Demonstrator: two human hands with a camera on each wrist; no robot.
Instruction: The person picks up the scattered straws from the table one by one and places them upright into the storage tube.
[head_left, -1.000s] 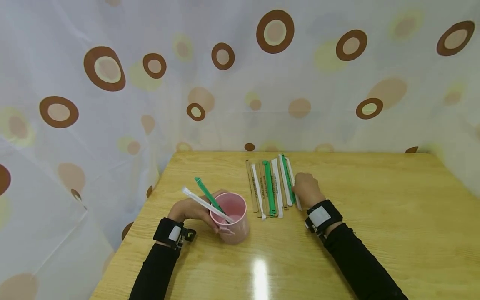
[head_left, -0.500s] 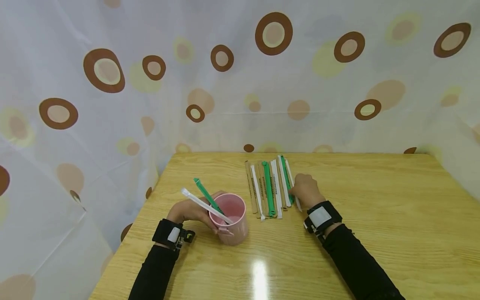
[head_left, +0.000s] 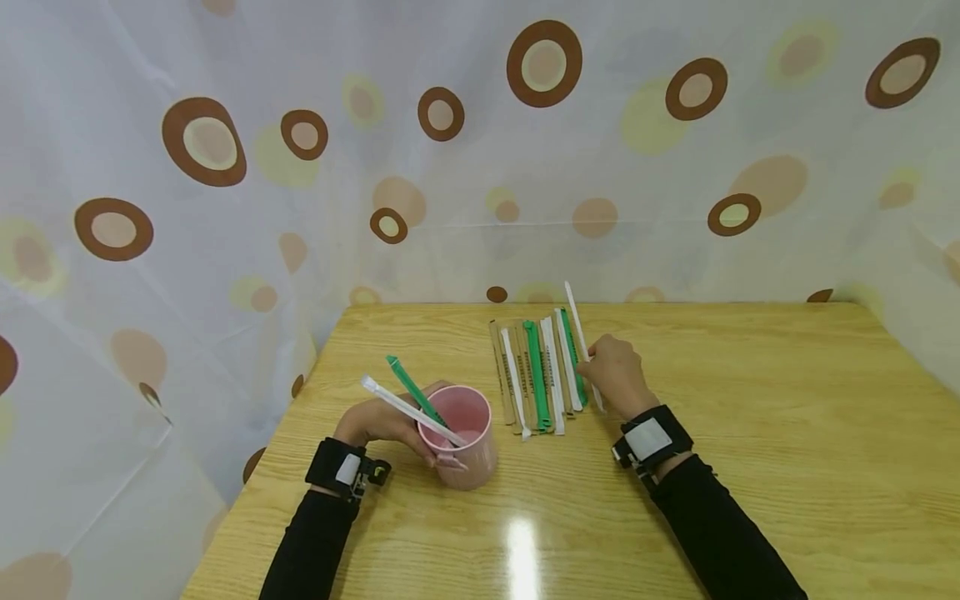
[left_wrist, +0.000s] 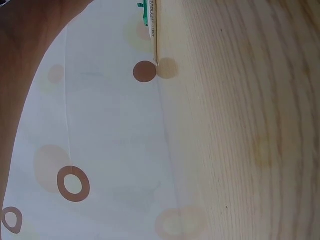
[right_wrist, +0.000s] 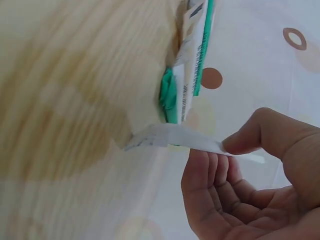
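My left hand [head_left: 384,423] grips a pink mug [head_left: 471,468] from its left side, thumb in front and fingers behind. Inside it lean a green-wrapped straw [head_left: 408,379] and a white-wrapped straw [head_left: 393,400], both tilted to the left. Between thumb and fingertips, my right hand [head_left: 621,375] pinches another white-wrapped straw [head_left: 574,312]. Its far end is raised, while its near end stays low over the table. In the right wrist view, the pinched straw [right_wrist: 172,135] runs out leftward from under the thumb. The left wrist view does not show the mug.
Left of my right hand lies a row of paper-wrapped straws, with a thick green straw [head_left: 537,375], white ones and a brown straw [head_left: 502,375] at the left end. A wooden table [head_left: 750,417] spreads beneath, backed by a patterned curtain [head_left: 480,167].
The right-hand white straw has been taken hold of and its far end lifted from beside the row. My left hand and the mug have stayed in place.
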